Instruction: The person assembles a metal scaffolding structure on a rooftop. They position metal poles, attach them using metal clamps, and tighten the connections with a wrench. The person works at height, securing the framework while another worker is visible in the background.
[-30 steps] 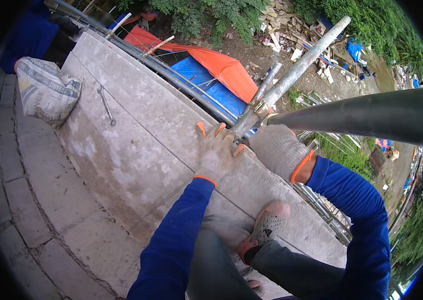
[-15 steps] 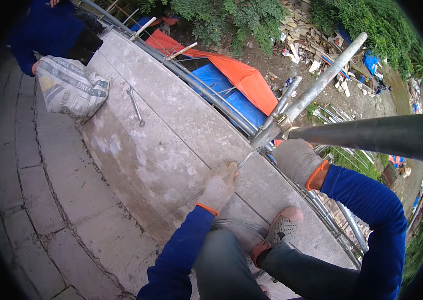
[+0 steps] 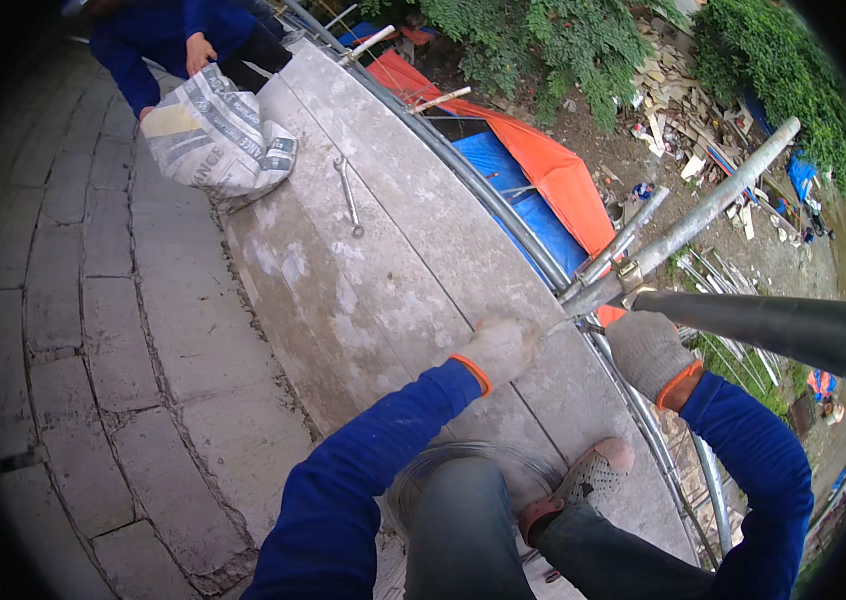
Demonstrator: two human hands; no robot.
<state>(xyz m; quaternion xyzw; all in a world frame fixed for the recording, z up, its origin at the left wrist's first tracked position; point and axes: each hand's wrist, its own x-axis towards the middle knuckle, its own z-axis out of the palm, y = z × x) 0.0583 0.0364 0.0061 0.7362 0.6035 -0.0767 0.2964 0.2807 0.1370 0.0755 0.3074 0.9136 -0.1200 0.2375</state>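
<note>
A single package shows: a bulging woven sack [image 3: 215, 135], grey-white with dark printed lettering and a tan-yellow patch on its upper left face. It sits at the far end of the concrete ledge [image 3: 393, 290], slumped against the ledge's inner edge where that meets the paved walkway [image 3: 93, 330], with its crumpled right corner resting on the ledge top. A crouching person in blue [image 3: 178, 35] is right behind it, one bare hand [image 3: 199, 52] just above the sack's top.

Building site, scaffold poles [image 3: 703, 215], cement sack [image 3: 213, 135]
</note>
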